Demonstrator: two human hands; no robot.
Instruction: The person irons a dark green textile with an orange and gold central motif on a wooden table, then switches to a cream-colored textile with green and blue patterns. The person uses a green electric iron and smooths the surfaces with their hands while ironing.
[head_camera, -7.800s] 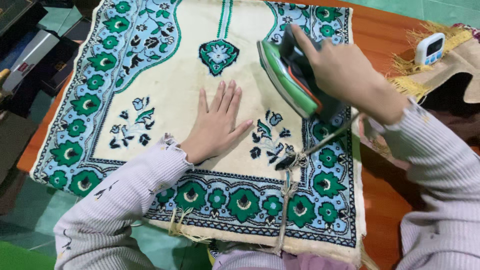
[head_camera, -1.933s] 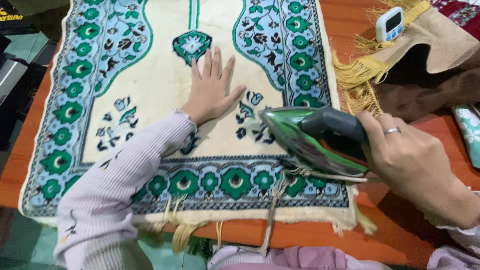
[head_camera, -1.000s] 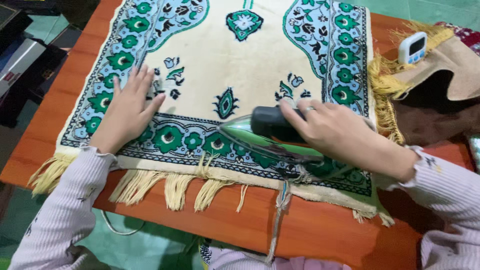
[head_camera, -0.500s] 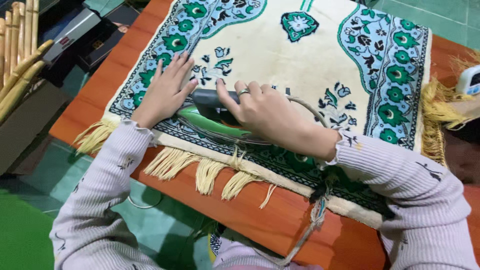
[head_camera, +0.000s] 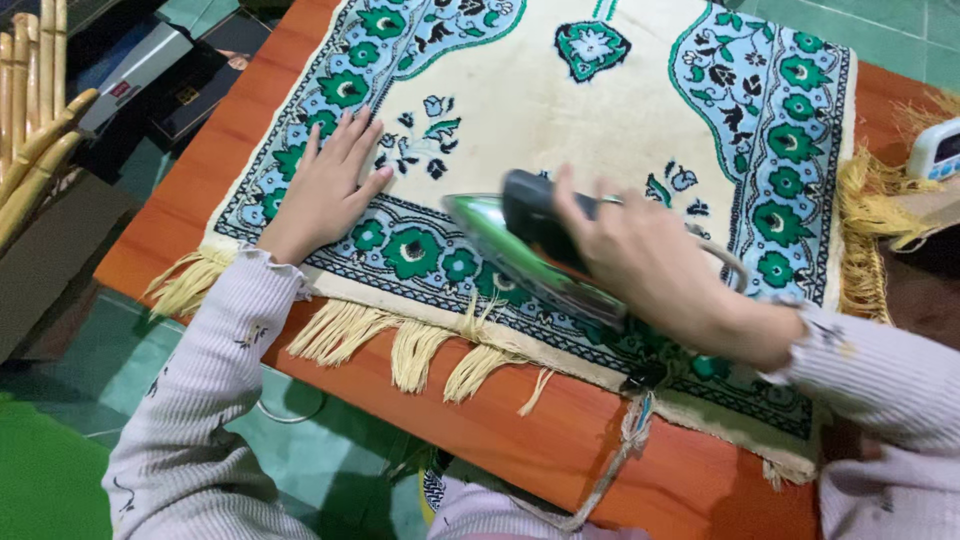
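The grip of the right hand (head_camera: 640, 260) is wrapped tight around the dark handle of a green clothes iron (head_camera: 530, 255), fingers curled over the top so the handle is mostly hidden under them. The iron sits on the near border of a cream prayer rug (head_camera: 560, 130), its shiny pointed nose aimed toward the person's left, its body lying over the band of green and blue flowers along the rug's near edge. A wrapped cord (head_camera: 625, 440) trails from the iron's rear over the edge of the surface and hangs down toward the person.

The left hand (head_camera: 325, 190) lies flat on the rug, fingers spread and straight, clasping nothing, palm pressed on the left border near the corner, a little apart from the iron's nose. Both arms wear pale lilac ribbed sleeves.

The rug covers most of an orange-brown wooden surface (head_camera: 520, 430); its pale yellow fringe (head_camera: 400, 345) spills over the near edge. At the far right, gold fringe of a brown cloth (head_camera: 875, 215) lies just beside the rug, with a small white timer (head_camera: 940, 150) resting near it. At the far left, off the surface, stand bamboo sticks (head_camera: 35, 95) and some dark boxes (head_camera: 165, 60) on a green floor.
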